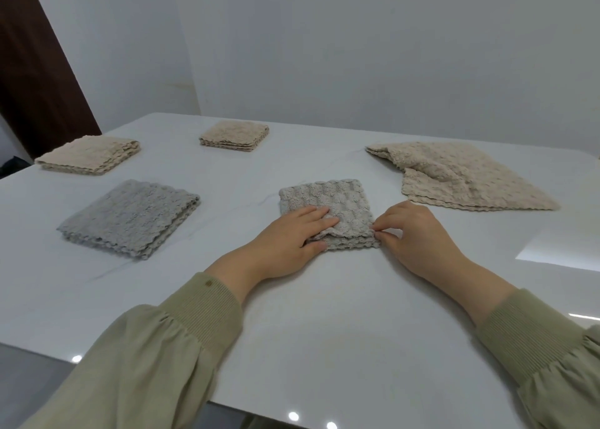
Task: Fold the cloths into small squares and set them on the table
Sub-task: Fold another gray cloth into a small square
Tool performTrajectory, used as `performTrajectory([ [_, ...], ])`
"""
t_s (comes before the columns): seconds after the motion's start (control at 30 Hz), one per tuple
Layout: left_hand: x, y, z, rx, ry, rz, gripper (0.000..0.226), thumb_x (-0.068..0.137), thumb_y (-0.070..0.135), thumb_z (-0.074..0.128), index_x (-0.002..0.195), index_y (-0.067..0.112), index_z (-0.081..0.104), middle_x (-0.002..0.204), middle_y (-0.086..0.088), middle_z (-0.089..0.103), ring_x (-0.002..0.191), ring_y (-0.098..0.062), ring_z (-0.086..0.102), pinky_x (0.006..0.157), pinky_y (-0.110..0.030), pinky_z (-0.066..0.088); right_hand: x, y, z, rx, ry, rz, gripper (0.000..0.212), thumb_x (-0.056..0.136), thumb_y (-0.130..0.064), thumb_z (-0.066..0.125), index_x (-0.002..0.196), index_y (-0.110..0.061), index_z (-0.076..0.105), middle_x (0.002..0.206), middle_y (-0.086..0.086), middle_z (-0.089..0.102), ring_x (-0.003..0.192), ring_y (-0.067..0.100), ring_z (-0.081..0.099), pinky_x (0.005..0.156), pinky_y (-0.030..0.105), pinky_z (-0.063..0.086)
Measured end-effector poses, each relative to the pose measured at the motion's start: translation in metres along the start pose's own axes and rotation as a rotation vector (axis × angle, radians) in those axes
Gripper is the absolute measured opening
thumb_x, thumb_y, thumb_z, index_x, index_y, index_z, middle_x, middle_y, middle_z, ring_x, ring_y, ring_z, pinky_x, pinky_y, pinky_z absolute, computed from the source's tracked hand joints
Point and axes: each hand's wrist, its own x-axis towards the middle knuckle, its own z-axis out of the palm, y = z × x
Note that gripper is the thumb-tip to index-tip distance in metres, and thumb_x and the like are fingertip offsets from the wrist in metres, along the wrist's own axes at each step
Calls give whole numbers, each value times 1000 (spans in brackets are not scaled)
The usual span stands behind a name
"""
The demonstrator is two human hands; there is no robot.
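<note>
Pressing grey cloth (328,198), left hand (285,243) fingers straight, hiding near-left corner; right hand (418,237) fingers pinch near-right corner.

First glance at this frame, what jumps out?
Centre of the white table: the left hand presses flat on a grey cloth while the right hand pinches its near right corner. A loose beige cloth lies unfolded at right. To the left sit a folded grey square and, further back, two beige squares.
</note>
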Motion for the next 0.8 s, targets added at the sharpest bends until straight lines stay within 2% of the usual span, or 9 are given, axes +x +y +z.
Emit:
performTrajectory([
  [0.07,0,1,0,-12,-6,-5,50,99,32,41,147,31,25,157,10,13,145,-8,5,115,-21,3,-1,0,0,-10,64,-26,11,70,-1,76,74,-11,74,74,2,70,78,26,62,74,40,50],
  [0.2,-1,0,1,-18,-14,-11,50,99,32,41,147,30,25,157,10,14,145,-8,5,116,-22,4,-2,-6,-4,-68,183,-105,6,75,-6,66,75,-11,70,78,0,68,81,27,59,75,41,45],
  [0.37,-2,0,-1,-138,14,-29,48,97,30,50,143,31,36,154,14,22,143,-4,11,116,-22,8,-6,-5,-4,-252,20,-247,10,73,-4,70,71,-15,68,76,-2,65,80,27,59,75,33,39],
  [0.43,-6,-2,-3,-257,90,-40,43,92,23,59,134,27,51,147,14,36,139,0,22,114,-18,14,-6,-3,-4,-271,-20,-220,13,71,-3,74,72,-14,69,74,-2,65,79,27,59,72,35,43],
  [0.5,-10,-4,-6,-332,234,-53,30,84,13,68,113,19,69,130,10,56,128,-1,43,108,-15,28,-6,-3,-4,-277,-30,-199,12,71,-3,73,71,-14,68,72,-1,64,77,28,59,70,37,45],
  [0.57,-16,-8,-9,-329,373,-61,14,76,6,75,86,15,75,106,7,69,104,-5,61,93,-17,44,-5,-3,-4,-285,-44,-196,10,72,-5,71,70,-14,68,70,-1,63,75,28,58,68,37,45],
  [0.6,-18,-11,-11,-288,407,-47,12,72,5,77,77,16,73,97,6,70,93,-4,63,87,-20,47,-5,-4,-4,-292,-54,-195,9,72,-7,69,68,-14,68,69,-1,62,74,28,57,68,37,45],
  [0.67,-20,-15,-14,-208,384,-9,11,70,8,80,70,15,72,90,7,68,87,-3,59,83,-23,46,-5,-6,-3,-285,-65,-153,11,73,-14,61,64,-15,68,66,-2,60,73,26,56,68,36,46],
  [0.8,-21,-15,-18,-253,277,-41,6,73,10,78,72,13,73,93,9,65,90,-4,58,83,-19,45,1,-13,-3,-169,-24,9,36,80,-36,50,53,-17,66,67,-4,61,74,19,51,73,34,41],
])
